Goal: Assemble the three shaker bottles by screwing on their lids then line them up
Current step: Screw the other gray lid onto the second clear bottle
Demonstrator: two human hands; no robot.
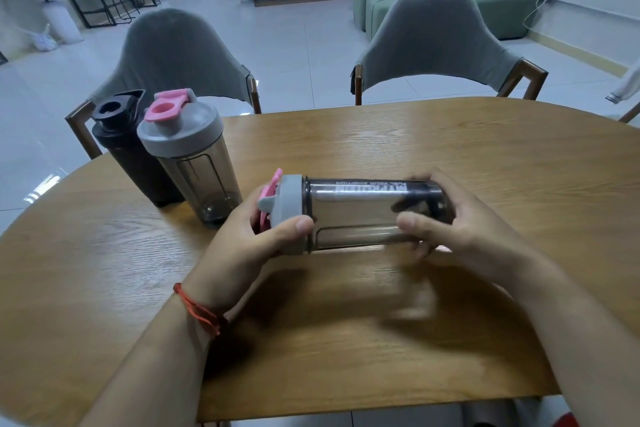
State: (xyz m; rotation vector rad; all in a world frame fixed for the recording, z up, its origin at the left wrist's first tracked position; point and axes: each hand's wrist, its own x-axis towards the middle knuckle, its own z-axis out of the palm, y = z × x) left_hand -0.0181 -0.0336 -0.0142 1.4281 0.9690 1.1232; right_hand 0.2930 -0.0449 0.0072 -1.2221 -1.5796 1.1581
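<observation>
**One clear bottle (356,215) held sideways between both grips**

The clear bottle is held lying level over the bench (450,149), near its middle, with the lid end turned to the left. Its grey lid (289,208) is seated on the neck and is wrapped by the curled fingers and thumb of the left grip (249,236); the pink flip cap (270,191) is turned towards that palm. The base end is clasped by the right grip (460,229), thumb laid on the near side and fingers curled round the far side. A red cord (201,312) is worn on the left wrist.

Two more lidded bottles are stood upright, close together, near the bench's far left edge: a grey-lidded bottle (197,166) with a pink cap and, behind and to its left, a black bottle (131,156).

The bench is rounded and wood-grained. Two grey-backed chairs (440,35) are set at its far side. Beyond them, pale floor tiles (304,45) and a green sofa (498,7) are seen.
</observation>
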